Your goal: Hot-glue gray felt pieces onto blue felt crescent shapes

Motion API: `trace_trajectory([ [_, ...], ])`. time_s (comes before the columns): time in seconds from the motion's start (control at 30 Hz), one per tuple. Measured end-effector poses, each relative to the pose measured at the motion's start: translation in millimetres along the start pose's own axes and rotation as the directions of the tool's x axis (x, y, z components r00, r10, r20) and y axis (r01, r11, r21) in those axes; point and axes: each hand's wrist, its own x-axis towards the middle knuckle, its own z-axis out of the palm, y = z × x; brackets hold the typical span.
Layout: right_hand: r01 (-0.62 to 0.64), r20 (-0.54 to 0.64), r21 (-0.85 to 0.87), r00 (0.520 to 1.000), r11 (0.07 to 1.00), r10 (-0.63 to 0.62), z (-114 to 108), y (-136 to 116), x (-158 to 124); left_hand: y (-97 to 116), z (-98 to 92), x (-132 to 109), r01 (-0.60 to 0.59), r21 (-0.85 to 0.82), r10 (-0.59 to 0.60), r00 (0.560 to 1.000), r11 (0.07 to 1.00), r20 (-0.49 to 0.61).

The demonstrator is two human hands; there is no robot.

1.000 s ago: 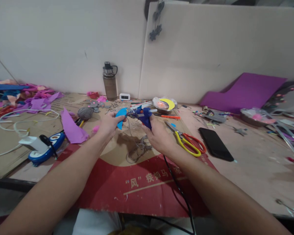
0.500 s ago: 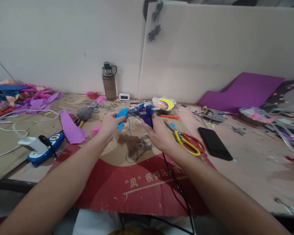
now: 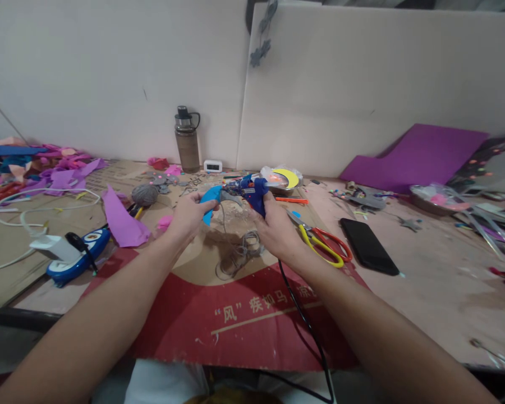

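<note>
Between the fingertips of my left hand [image 3: 188, 216] is a bright blue felt piece [image 3: 211, 196] with a curved edge. My right hand [image 3: 275, 227] is wrapped round the handle of a blue hot glue gun [image 3: 255, 193], its nozzle end pointing left near the felt. A black cord runs down from the gun past my wrist. Grey yarn [image 3: 244, 247] trails from the blue piece into a loose tangle on the cardboard [image 3: 185, 325] below my hands. Whether the nozzle touches the felt, I cannot tell.
Scissors [image 3: 324, 247] with yellow and red handles and a black phone [image 3: 368, 247] lie right of my right hand. A bottle [image 3: 187, 143] and small clock [image 3: 212, 166] stand at the back. On the left are a blue power strip [image 3: 78, 261], purple felt [image 3: 124, 221] and a grey yarn ball [image 3: 145, 195].
My right hand has moved the glue gun slightly to the right, away from the blue felt. My left hand stays in nearly the same place with the felt.
</note>
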Motion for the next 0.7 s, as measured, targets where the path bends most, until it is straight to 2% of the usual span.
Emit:
trace_trajectory([
  [0.3,-0.011,-0.032,-0.023,0.999,1.000,0.010,-0.9,1.6,1.4,6.5,2.8,-6.2,0.027,-0.033,-0.027,1.000,0.999,0.001],
  [0.7,-0.004,-0.005,-0.022,1.000,1.000,0.004,-1.5,-2.2,-1.7,4.9,1.2,-2.7,0.015,-0.016,-0.015,1.000,1.000,0.003],
])
